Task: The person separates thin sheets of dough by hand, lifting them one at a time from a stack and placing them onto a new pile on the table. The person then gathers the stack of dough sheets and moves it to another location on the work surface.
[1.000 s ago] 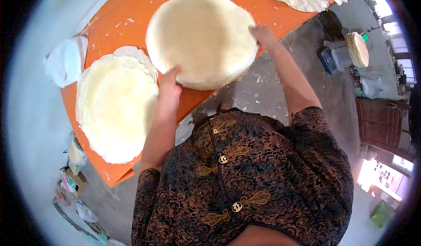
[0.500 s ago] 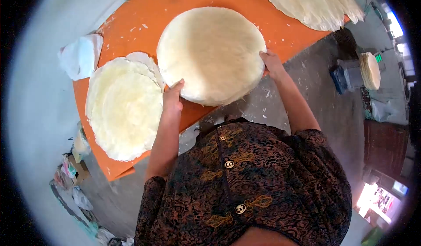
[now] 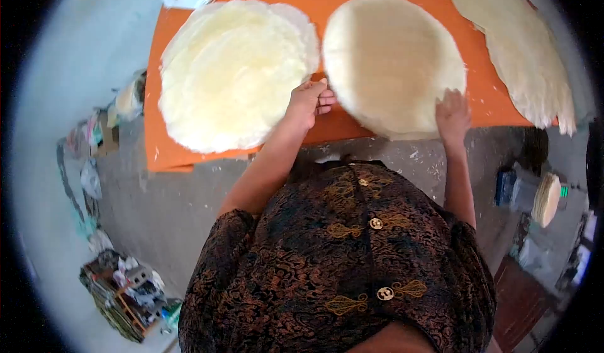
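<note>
On the left a heap of litter (image 3: 126, 293) is lying on the grey floor (image 3: 163, 208). On the orange table (image 3: 157, 145), a yellowish stack of thin flatbreads (image 3: 233, 70) is sitting at its left end. Just right of it, the left hand (image 3: 306, 104) is resting at the near left edge of a thick pale round stack (image 3: 393, 60), its fingers curled together against that edge. The round stack is lying flat on the table, near its front edge, between the yellowish stack and a wide thin sheet (image 3: 528, 51). The right hand (image 3: 453, 115) is touching the round stack's near right edge, fingers close together and pointing away. Farther right, the thin sheet is hanging past the table's edge. A smaller pile of rounds (image 3: 546, 199) is sitting low at far right.
</note>
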Demonstrator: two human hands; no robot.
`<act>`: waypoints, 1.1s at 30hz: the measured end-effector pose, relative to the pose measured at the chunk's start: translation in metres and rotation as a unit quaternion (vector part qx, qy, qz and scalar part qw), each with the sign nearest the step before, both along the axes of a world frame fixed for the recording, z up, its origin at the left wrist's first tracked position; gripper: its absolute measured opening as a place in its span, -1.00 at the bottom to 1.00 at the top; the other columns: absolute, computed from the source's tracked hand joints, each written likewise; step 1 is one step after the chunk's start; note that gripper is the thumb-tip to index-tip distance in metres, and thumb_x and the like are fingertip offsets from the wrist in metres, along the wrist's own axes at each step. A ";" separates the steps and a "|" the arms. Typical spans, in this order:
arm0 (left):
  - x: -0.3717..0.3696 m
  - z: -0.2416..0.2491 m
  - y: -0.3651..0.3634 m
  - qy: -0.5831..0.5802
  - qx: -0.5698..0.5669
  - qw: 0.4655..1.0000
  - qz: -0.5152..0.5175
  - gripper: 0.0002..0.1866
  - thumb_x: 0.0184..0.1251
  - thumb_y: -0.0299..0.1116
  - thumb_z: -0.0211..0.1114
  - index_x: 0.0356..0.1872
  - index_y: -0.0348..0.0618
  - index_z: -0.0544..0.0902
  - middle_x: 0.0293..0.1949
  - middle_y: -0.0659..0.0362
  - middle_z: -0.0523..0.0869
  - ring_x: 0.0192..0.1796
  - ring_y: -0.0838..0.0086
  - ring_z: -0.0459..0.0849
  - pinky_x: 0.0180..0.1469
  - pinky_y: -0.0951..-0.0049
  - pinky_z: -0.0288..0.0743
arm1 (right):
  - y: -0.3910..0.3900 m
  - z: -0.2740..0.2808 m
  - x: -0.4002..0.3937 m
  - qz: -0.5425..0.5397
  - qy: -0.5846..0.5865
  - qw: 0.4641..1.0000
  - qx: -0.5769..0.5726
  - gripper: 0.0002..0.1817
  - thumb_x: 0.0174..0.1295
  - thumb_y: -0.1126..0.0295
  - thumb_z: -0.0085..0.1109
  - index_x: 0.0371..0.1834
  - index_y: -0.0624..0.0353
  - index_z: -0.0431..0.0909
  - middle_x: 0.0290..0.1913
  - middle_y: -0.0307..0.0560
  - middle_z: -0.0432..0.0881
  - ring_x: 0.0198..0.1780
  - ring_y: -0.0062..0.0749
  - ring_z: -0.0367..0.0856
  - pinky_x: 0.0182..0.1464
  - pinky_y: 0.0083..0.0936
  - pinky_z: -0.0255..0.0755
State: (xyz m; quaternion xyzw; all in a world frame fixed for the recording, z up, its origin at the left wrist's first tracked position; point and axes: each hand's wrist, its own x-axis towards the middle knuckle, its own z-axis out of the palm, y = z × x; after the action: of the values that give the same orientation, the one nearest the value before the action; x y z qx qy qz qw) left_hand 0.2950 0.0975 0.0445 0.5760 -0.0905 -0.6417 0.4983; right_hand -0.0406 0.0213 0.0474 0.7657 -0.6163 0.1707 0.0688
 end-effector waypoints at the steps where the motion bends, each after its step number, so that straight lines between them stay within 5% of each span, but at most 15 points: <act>1: 0.014 0.005 0.016 -0.028 -0.013 0.998 0.047 -0.81 0.16 -0.31 0.20 -0.27 -0.14 0.47 -0.36 0.14 0.58 -0.31 0.43 0.56 -0.32 0.41 0.47 | 0.002 0.005 0.009 0.029 0.003 0.997 -0.065 -0.58 0.15 0.25 0.04 0.06 0.19 0.40 0.13 0.16 0.36 0.16 0.05 0.31 0.19 -0.15 0.17; 4: 0.072 0.008 0.069 -0.180 -0.050 0.965 0.184 -0.85 0.13 -0.35 0.17 -0.34 -0.19 0.47 -0.45 0.15 0.53 -0.45 0.48 0.51 -0.38 0.47 0.44 | 0.018 0.037 0.065 0.154 -0.093 0.979 -0.100 -0.68 0.14 0.41 0.07 -0.03 0.24 0.45 0.03 0.09 0.47 0.10 -0.06 0.40 0.13 -0.28 0.27; 7: 0.152 -0.014 0.131 -0.391 -0.053 0.873 0.286 -0.76 0.14 -0.41 0.10 -0.18 -0.30 0.44 -0.34 0.10 0.52 -0.33 0.48 0.48 -0.31 0.55 0.42 | 0.046 0.040 0.158 0.201 -0.379 0.901 0.064 -0.65 -0.02 0.52 0.21 -0.08 0.20 0.48 0.08 0.05 0.44 0.11 -0.21 0.41 0.13 -0.42 0.28; 9: 0.185 0.002 0.162 -0.330 -0.031 0.893 0.306 -0.70 0.14 -0.40 0.10 -0.12 -0.34 0.39 -0.29 0.09 0.50 -0.31 0.47 0.48 -0.30 0.55 0.43 | 0.057 0.018 0.221 0.269 -0.360 0.887 0.104 -0.57 -0.10 0.61 0.24 -0.06 0.21 0.46 0.05 0.05 0.46 0.11 -0.33 0.40 0.10 -0.52 0.31; 11: 0.213 -0.006 0.174 -0.313 -0.003 0.900 0.303 -0.63 0.14 -0.41 0.11 -0.05 -0.35 0.32 -0.30 0.09 0.49 -0.28 0.48 0.49 -0.34 0.51 0.45 | 0.080 0.008 0.282 0.315 -0.431 0.798 0.279 -0.57 -0.04 0.50 0.23 -0.02 0.18 0.43 0.03 0.06 0.47 0.10 -0.24 0.41 0.11 -0.45 0.31; 13: 0.226 0.004 0.177 -0.272 0.027 0.916 0.295 -0.62 0.14 -0.42 0.12 -0.04 -0.35 0.30 -0.29 0.08 0.48 -0.26 0.49 0.49 -0.38 0.52 0.46 | 0.109 0.028 0.340 0.422 -0.223 0.860 0.180 -0.60 0.07 0.40 0.17 0.00 0.21 0.41 0.03 0.06 0.47 0.09 -0.18 0.43 0.11 -0.42 0.31; 17: 0.266 -0.010 0.180 -0.099 0.022 0.956 0.275 -0.71 0.13 -0.44 0.16 -0.15 -0.30 0.36 -0.44 0.14 0.52 -0.56 0.53 0.49 -0.62 0.58 0.37 | 0.142 0.005 0.407 0.488 -0.110 0.838 0.217 -0.41 0.02 0.16 0.17 0.11 0.18 0.30 0.13 0.10 0.34 0.18 -0.05 0.28 0.19 -0.24 0.18; 20: 0.277 0.005 0.177 -0.073 0.066 0.984 0.151 -0.81 0.12 -0.42 0.20 -0.27 -0.22 0.43 -0.60 0.20 0.50 -0.70 0.54 0.42 -0.68 0.57 0.31 | 0.164 0.013 0.427 0.472 -0.010 0.854 0.219 -0.27 -0.08 0.08 0.21 0.17 0.15 0.22 0.22 0.09 0.17 0.27 0.00 0.11 0.22 -0.11 0.07; 26: 0.274 0.019 0.160 0.025 0.031 0.988 0.152 -0.89 0.12 -0.45 0.19 -0.35 -0.17 0.46 -0.63 0.21 0.48 -0.69 0.52 0.43 -0.69 0.54 0.26 | 0.176 0.023 0.439 0.399 -0.004 0.881 0.253 -0.33 -0.09 0.29 0.10 0.18 0.17 0.20 0.15 0.13 0.28 0.20 0.01 0.23 0.19 -0.12 0.13; 29: 0.277 0.026 0.147 0.094 -0.003 0.984 0.152 -0.93 0.15 -0.44 0.13 -0.39 -0.17 0.44 -0.61 0.20 0.47 -0.62 0.49 0.45 -0.60 0.50 0.29 | 0.162 0.033 0.446 0.369 -0.116 0.883 0.266 -0.34 -0.11 0.39 0.03 0.19 0.20 0.18 0.06 0.20 0.37 0.07 0.05 0.38 0.09 -0.11 0.26; 30: 0.278 0.026 0.144 0.116 -0.007 0.982 0.148 -0.94 0.17 -0.43 0.12 -0.40 -0.16 0.44 -0.60 0.20 0.47 -0.59 0.47 0.46 -0.56 0.49 0.30 | 0.157 0.039 0.446 0.379 -0.100 0.897 0.205 -0.31 -0.14 0.44 -0.02 0.20 0.22 0.14 0.06 0.24 0.38 0.02 0.03 0.43 0.01 -0.14 0.34; 33: 0.266 0.031 0.127 0.107 -0.004 0.984 0.145 -0.94 0.18 -0.43 0.08 -0.39 -0.18 0.44 -0.54 0.15 0.50 -0.56 0.43 0.47 -0.53 0.44 0.32 | 0.145 0.062 0.457 0.330 -0.118 0.899 0.261 -0.39 -0.12 0.43 -0.02 0.14 0.21 0.26 -0.01 0.18 0.46 -0.07 -0.03 0.50 -0.08 -0.19 0.40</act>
State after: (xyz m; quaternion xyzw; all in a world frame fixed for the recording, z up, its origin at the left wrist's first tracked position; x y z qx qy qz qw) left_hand 0.5606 0.2241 0.0759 0.5092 0.0455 -0.6201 0.5952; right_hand 0.4161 0.1662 0.1093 0.8900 -0.3541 0.1057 -0.2669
